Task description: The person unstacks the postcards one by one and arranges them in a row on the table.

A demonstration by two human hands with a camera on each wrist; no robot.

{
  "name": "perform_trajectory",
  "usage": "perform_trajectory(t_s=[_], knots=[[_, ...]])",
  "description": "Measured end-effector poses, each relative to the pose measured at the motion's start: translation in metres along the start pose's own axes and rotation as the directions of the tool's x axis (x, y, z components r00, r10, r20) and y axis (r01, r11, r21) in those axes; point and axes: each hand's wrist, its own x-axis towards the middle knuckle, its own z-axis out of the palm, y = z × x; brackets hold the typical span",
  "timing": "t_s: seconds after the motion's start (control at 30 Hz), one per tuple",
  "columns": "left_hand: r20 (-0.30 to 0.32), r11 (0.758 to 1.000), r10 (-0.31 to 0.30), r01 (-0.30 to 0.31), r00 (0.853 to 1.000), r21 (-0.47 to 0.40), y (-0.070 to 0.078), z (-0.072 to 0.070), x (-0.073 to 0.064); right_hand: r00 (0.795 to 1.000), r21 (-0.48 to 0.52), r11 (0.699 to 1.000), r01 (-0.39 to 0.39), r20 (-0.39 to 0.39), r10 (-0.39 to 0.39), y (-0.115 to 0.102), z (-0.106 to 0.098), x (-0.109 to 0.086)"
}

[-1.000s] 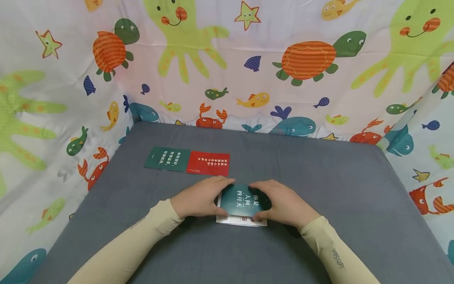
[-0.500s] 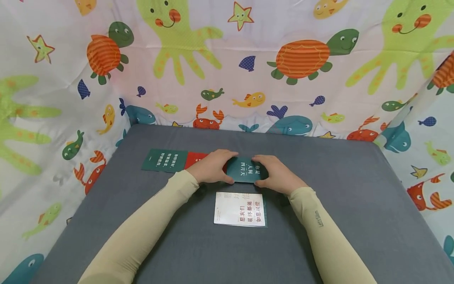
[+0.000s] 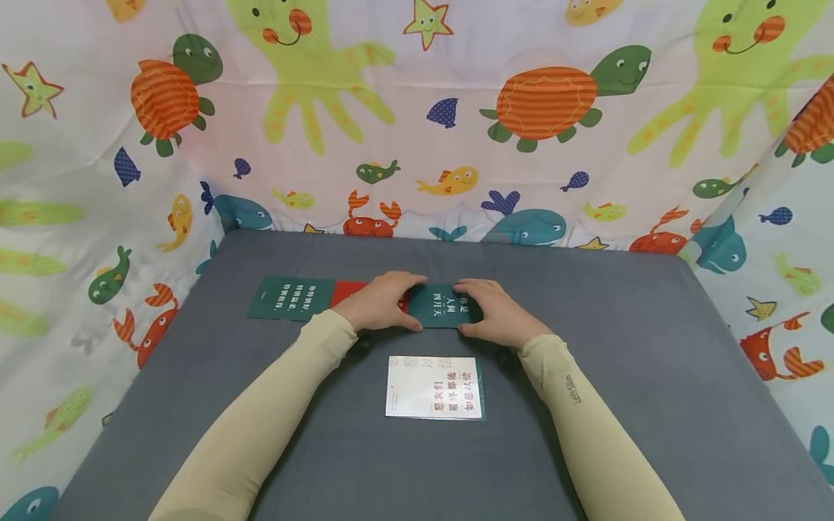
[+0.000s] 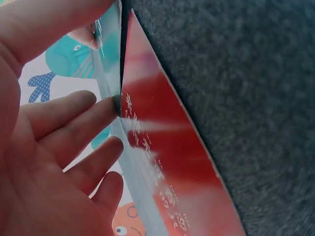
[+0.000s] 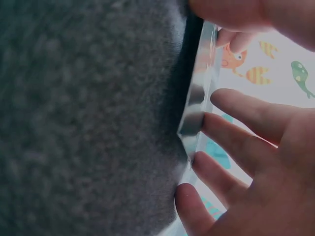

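Note:
A dark green card [image 3: 430,312] with white Chinese characters lies low over the cloth, between my two hands. My left hand [image 3: 376,302] holds its left side, thumb at the near edge and fingers at the far edge. On the opposite side, my right hand [image 3: 503,315] grips it the same way. A red card [image 3: 345,290] lies just left of it, partly hidden under my left hand in the head view; the left wrist view shows the red card [image 4: 167,118] beside the green card's edge [image 4: 109,44]. Another green card [image 3: 289,299] adjoins the red one, completing a row.
Nearer to me lies a white card [image 3: 413,394] with red characters, a green edge showing beneath its right side. Grey cloth [image 3: 619,376] covers the table. Behind it hangs a curtain [image 3: 417,94] printed with sea animals.
Both hands carried the green card away from me, off the white card, and lowered it to the right of the red card. The white card is now uncovered.

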Motion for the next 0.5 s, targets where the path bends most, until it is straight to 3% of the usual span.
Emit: perform_trajectory(t_s=[0.5], knots=[[0.005,0.999,0.010,-0.010,1.000,0.038,0.0021,-0.0014,-0.0024,1.000,-0.010,0.999,0.031,0.004,-0.031,0.0040,0.0005,0.0002]])
